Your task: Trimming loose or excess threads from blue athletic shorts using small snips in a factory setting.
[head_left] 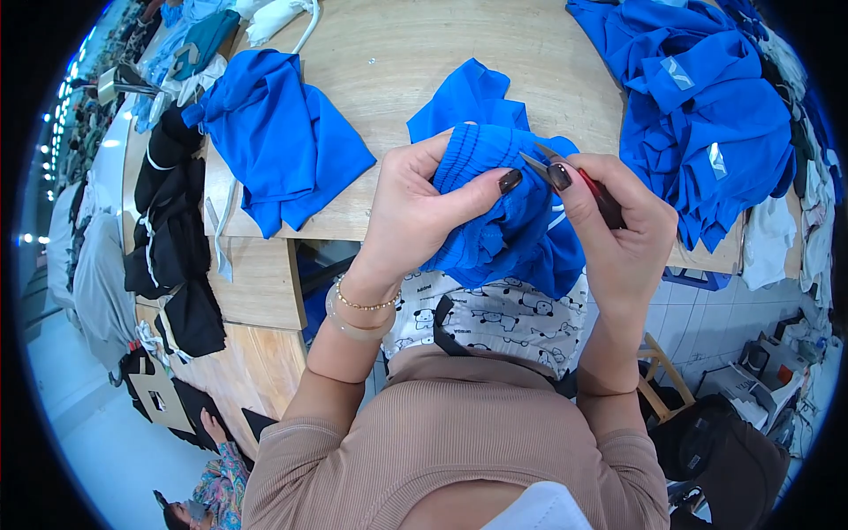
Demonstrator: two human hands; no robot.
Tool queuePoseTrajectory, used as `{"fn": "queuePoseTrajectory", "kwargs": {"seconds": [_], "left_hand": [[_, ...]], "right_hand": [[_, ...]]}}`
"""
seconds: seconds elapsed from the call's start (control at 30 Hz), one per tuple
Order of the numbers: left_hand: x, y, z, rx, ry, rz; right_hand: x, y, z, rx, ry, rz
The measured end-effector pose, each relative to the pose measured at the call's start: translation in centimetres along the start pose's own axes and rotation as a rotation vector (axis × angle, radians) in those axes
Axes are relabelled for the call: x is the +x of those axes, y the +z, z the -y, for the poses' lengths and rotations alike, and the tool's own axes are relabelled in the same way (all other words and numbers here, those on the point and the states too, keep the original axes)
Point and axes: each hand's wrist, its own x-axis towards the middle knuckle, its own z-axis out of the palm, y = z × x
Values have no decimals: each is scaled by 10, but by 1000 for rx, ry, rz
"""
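A bright blue garment (495, 208) with a gathered elastic waistband hangs bunched at the table's near edge, over my lap. My left hand (411, 208) grips the waistband, thumb on top and fingers behind the cloth. In my right hand (623, 234) is a pair of thread snips (608, 205) with dark and red handles. Their pointed blades are slightly apart and point left at the waistband, close to my left thumb. Whether the tips touch the fabric I cannot tell. A bit of white cord shows beside the cloth, below the snips.
A folded blue garment (283, 141) lies left on the wooden table (380, 44). A heap of blue garments (698, 106) covers its right side. Tied black bundles (168, 221) line the far left. At lower left is another person's hand (213, 427). A wooden stool (658, 380) stands lower right.
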Motion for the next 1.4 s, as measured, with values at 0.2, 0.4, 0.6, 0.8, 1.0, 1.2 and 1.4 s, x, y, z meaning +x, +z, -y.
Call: {"fn": "queuePoseTrajectory", "kwargs": {"seconds": [0.2,0.4,0.6,0.8,1.0,1.2,1.4], "left_hand": [[0,0,0,-59,-19,17],[0,0,1,-62,-20,4],[-1,0,2,-6,16,-13],[-1,-1,3,26,17,-6],[-1,1,1,47,24,-13],[-1,0,2,36,16,-9],[-1,0,2,34,27,0]], "right_hand": [[-1,1,-3,84,-31,-10],[0,0,-1,103,30,-12],[-2,1,2,77,56,17],[-2,2,1,84,42,-16],[-2,-1,5,46,66,7],[-2,3,2,92,53,-30],[-2,2,1,79,46,-5]]}}
